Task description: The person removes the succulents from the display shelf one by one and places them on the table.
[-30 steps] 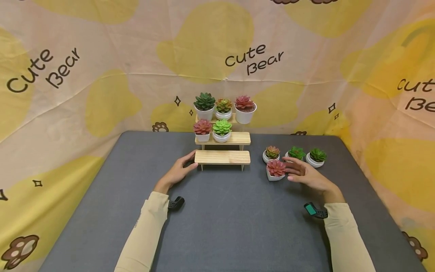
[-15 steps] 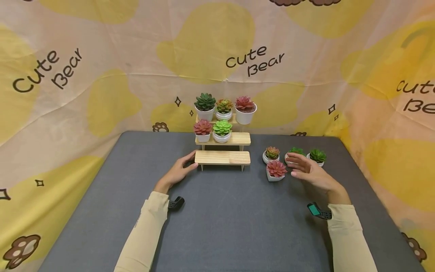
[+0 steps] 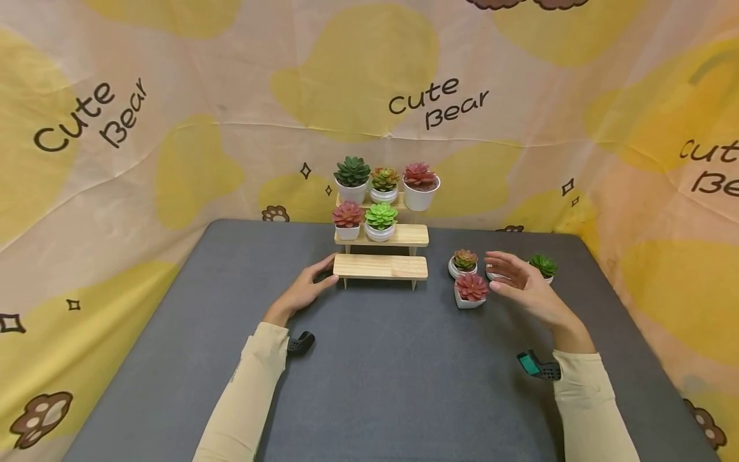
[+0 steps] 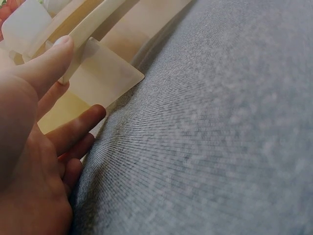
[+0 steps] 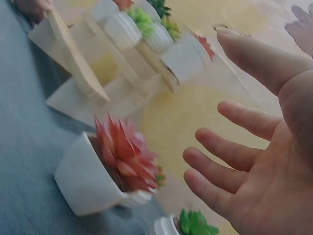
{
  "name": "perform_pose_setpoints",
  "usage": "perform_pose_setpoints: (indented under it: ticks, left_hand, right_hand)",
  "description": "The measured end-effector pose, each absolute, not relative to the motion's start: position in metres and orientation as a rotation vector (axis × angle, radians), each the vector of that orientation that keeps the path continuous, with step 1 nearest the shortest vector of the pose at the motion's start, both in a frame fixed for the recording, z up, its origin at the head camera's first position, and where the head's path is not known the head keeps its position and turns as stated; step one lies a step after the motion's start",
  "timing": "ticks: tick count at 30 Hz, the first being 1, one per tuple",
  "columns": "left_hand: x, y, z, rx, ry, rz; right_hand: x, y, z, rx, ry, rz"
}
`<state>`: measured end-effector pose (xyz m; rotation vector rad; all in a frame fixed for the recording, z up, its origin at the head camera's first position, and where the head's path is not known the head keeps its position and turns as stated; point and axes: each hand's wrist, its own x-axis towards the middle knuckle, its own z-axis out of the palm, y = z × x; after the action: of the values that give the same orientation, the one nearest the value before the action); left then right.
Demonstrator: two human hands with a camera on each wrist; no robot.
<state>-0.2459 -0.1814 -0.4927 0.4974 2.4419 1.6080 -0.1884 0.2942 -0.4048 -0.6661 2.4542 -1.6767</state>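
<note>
At the left end of a three-tier wooden plant stand (image 3: 381, 266), my left hand (image 3: 303, 289) holds the lowest step. The left wrist view shows its thumb (image 4: 54, 56) against the board's edge, other fingers beside the leg. My right hand (image 3: 530, 292) hovers with fingers spread over a green succulent in a ribbed white pot (image 3: 493, 274), mostly covered by the hand in the head view. Just left of those fingers a red succulent (image 3: 471, 287) sits in a square-topped white pot (image 5: 88, 176). The right palm faces the pots, nothing in it.
Behind the red plant stands an orange-green succulent (image 3: 464, 260); another green one (image 3: 544, 266) is right of the hand. Three potted succulents line the top step (image 3: 400, 202). The middle step (image 3: 412, 235) bears a red one and a bright green one (image 3: 381, 218).
My right hand has drawn back from beside the red succulent and lifted, now covering more of the middle green plant. The left hand stays at the stand. The head view shifts slightly.
</note>
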Motion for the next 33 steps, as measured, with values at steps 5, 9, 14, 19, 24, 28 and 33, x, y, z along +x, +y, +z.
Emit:
perform_pose_setpoints:
  ticks: [5, 9, 14, 19, 24, 28, 33]
  left_hand:
    - [-0.245, -0.181, -0.492, 0.503, 2.428, 1.615]
    - [-0.246, -0.181, -0.492, 0.504, 2.430, 1.610]
    - [-0.247, -0.181, -0.491, 0.503, 2.423, 1.625]
    - [-0.246, -0.181, -0.490, 0.491, 2.425, 1.612]
    - [-0.247, -0.182, -0.490, 0.504, 2.443, 1.592]
    - [-0.248, -0.182, -0.489, 0.504, 2.452, 1.604]
    - [-0.247, -0.183, -0.491, 0.508, 2.435, 1.612]
  right_hand:
    - [-0.187, 0.282, -0.403, -0.732, 2.459, -1.698]
    - [-0.189, 0.271, -0.403, -0.770, 2.445, -1.730]
    - [-0.194, 0.254, -0.403, -0.774, 2.436, -1.740]
    - [-0.198, 0.236, -0.398, -0.735, 2.454, -1.740]
    - [-0.210, 0.216, -0.389, -0.676, 2.488, -1.664]
    - [-0.224, 0.198, -0.382, -0.673, 2.480, -1.625]
    - [-0.237, 0.180, -0.377, -0.670, 2.455, -1.606]
